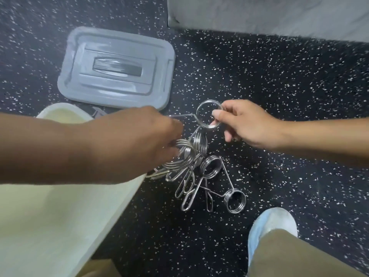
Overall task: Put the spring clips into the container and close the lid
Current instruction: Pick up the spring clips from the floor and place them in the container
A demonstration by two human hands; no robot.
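Two hands at a tangle of spring clips on a speckled floor.

Left hand blurred, fingers hidden behind its back, seemingly closed on a bunch of spring clips; count unclear, perhaps five or six in the pile. Right hand at 2 o'clock from the pile, fingers pinched on one clip's ring. One pale container at 8 o'clock, cut off by the frame. One grey lid lying off at 11 o'clock.
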